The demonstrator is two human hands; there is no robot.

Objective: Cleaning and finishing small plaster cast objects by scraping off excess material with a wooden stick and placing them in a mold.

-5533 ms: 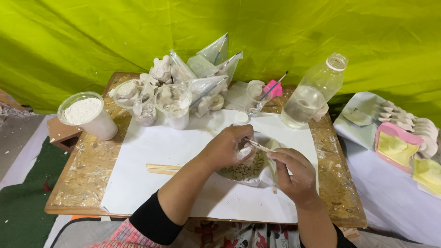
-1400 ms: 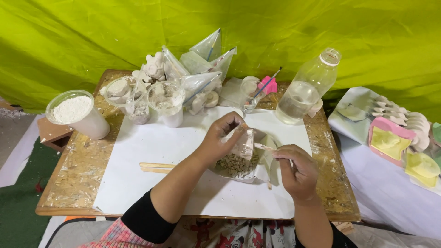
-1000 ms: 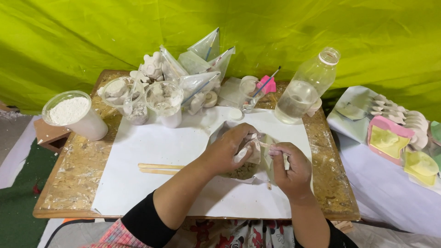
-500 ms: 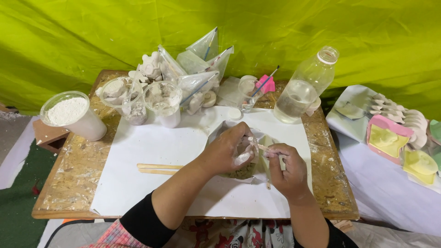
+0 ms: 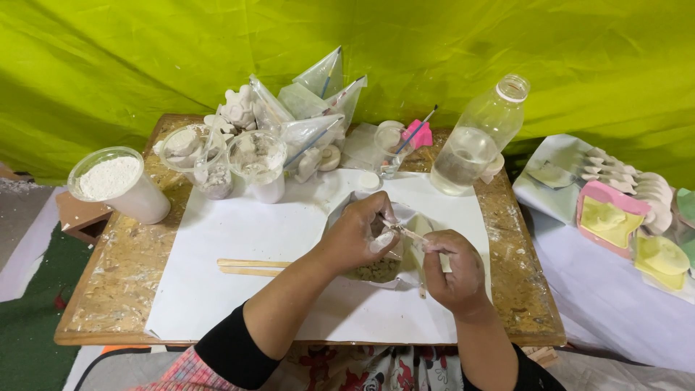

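Note:
My left hand (image 5: pixel 360 233) grips the rim of a crumpled clear plastic bag (image 5: pixel 407 217) holding a lumpy grey-brown mixture (image 5: pixel 374 271), resting on a white paper sheet (image 5: pixel 246 232). My right hand (image 5: pixel 454 270) holds a thin wooden stick (image 5: pixel 409 233) whose tip points into the bag's mouth, close to my left fingers. Two flat wooden sticks (image 5: pixel 250 267) lie on the paper to the left of the bag.
A tub of white powder (image 5: pixel 116 182) stands at the table's left. At the back are plastic cups (image 5: pixel 257 163) with white pieces, cone-shaped bags with brushes (image 5: pixel 318 101) and a clear bottle part-filled with water (image 5: pixel 478 137). Pink and yellow moulds (image 5: pixel 615 217) lie on the right side table.
My hands have stayed at the bag; the left hand shifted from the bag's top down to its rim, and the stick in my right hand kept working at the mouth.

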